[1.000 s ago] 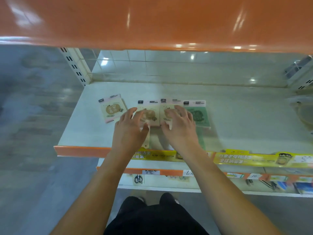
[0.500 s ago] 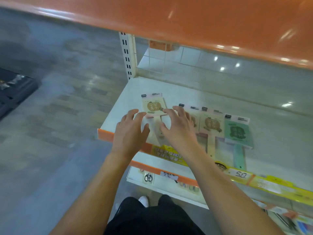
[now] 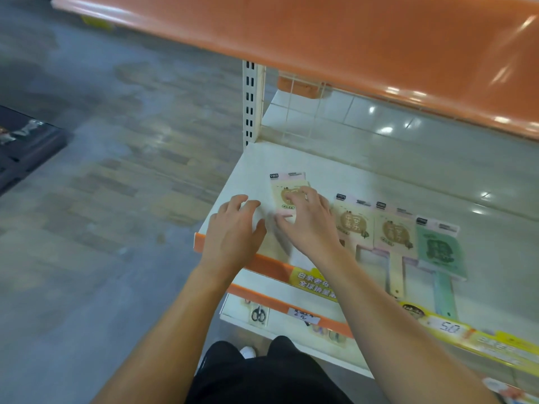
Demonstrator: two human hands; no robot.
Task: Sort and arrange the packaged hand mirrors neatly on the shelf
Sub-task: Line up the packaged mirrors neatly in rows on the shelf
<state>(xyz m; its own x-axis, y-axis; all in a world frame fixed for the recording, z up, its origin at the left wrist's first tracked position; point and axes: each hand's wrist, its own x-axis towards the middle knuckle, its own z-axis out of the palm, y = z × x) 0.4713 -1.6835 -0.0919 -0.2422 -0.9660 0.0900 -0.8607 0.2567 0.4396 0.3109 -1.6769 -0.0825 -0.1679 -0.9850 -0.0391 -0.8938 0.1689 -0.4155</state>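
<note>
Since half a second ago the right hand [image 3: 310,225] has slid forward onto the leftmost packaged hand mirror, a cream and pink card-backed pack with a brown round print [image 3: 287,189], while the left hand [image 3: 233,231] has shifted off it onto the bare white shelf [image 3: 364,176] near the shelf's front left corner. From the head camera, that pack lies a little further toward the back edge than its neighbours and slightly askew; to its right, along the front edge, lie two more cream packaged mirrors [image 3: 354,225] [image 3: 396,234] and a green packaged mirror [image 3: 439,249], side by side with handles pointing to the front. These packs look light, flat and fairly stiff, with glossy wrap that should slide easily on the smooth shelf; glass inside would be fragile, so pressing flat on the head and pushing seems safer than lifting by the thin handle. The right hand's fingers are spread and lightly bent, touching the pack's printed face, gripping nothing. The left hand is relaxed and open, fingers resting on the shelf just beside the pack.
</note>
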